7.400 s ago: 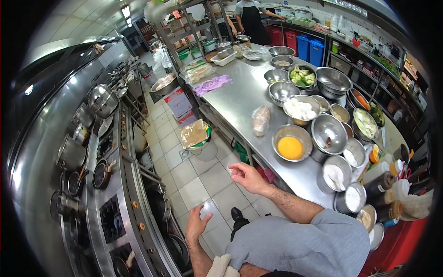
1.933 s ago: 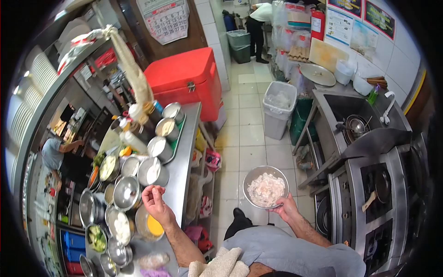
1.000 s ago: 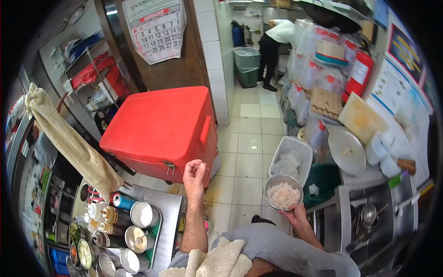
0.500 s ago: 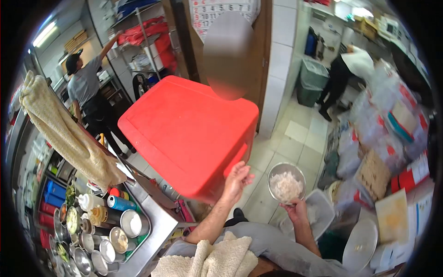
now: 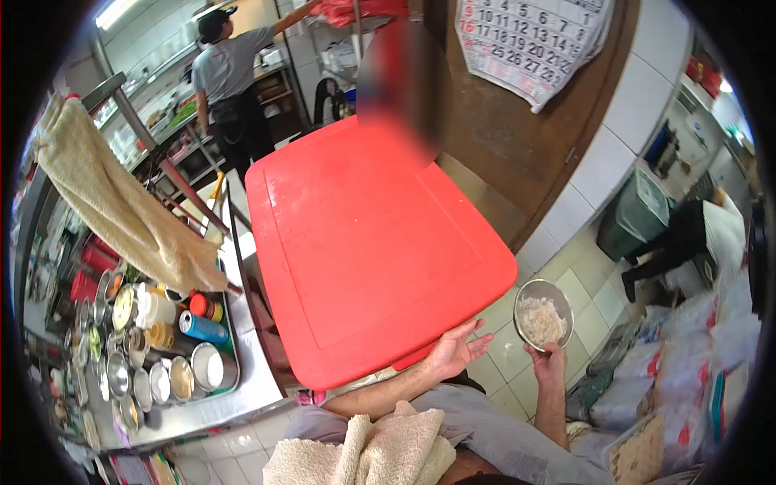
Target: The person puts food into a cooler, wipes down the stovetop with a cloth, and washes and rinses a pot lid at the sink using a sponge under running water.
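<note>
My right hand (image 5: 550, 363) grips the near rim of a round metal bowl (image 5: 568, 321) and holds it up over the tiled floor. Pale, whitish shredded pieces of food (image 5: 541, 319) lie inside the bowl; I cannot make out their kind. Palm up and fingers apart, my left hand (image 5: 458, 349) is empty beside the front edge of a big red lid (image 5: 364, 250), which tops a large bin or cooler. Whether the left hand touches that edge is unclear. A beige towel (image 5: 372, 444) hangs across my front.
Left, a metal counter (image 5: 263, 364) bears a tray of several small metal containers, bottles and a blue can (image 5: 204, 327). A towel (image 5: 121, 194) hangs above it. One person (image 5: 234, 81) reaches toward a shelf; another (image 5: 703, 230) bends near a green bin (image 5: 634, 214). Plastic-wrapped packs (image 5: 630, 388) stand right.
My view has turned toward the right and my body has moved closer to the red lid. The bowl stays in my right hand; the plastic tub below it is out of view now.
</note>
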